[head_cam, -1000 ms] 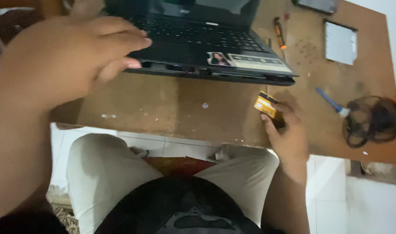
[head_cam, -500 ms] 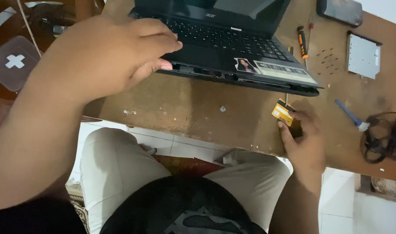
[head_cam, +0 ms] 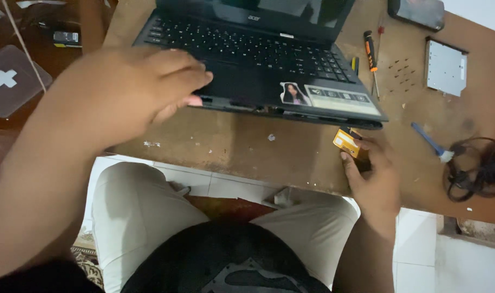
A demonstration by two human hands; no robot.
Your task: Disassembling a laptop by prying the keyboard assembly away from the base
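Since a second ago the view has dropped nearer the desk, and the left hand [head_cam: 123, 95] has slid along the front-left edge of the open black laptop [head_cam: 258, 59], fingers pressed together and curled on the palm rest. The right hand [head_cam: 373, 173] pinches a small flat orange plastic card [head_cam: 346, 143] at the casing's front-right seam, which looks slightly gapped; I judge prying just begun, most of the edge still closed. Farther back on the worn wooden desk [head_cam: 291, 157]: blue brush [head_cam: 431, 142], orange-handled screwdriver [head_cam: 371, 50], removed silver drive [head_cam: 446, 66].

A: The open black laptop [head_cam: 258, 59] loses its screen at the far edge, and the blurry left hand [head_cam: 133, 92] hides its near-left corner.

B: Yep. The small orange card [head_cam: 346, 143] is half buried in the right hand [head_cam: 373, 173] too.
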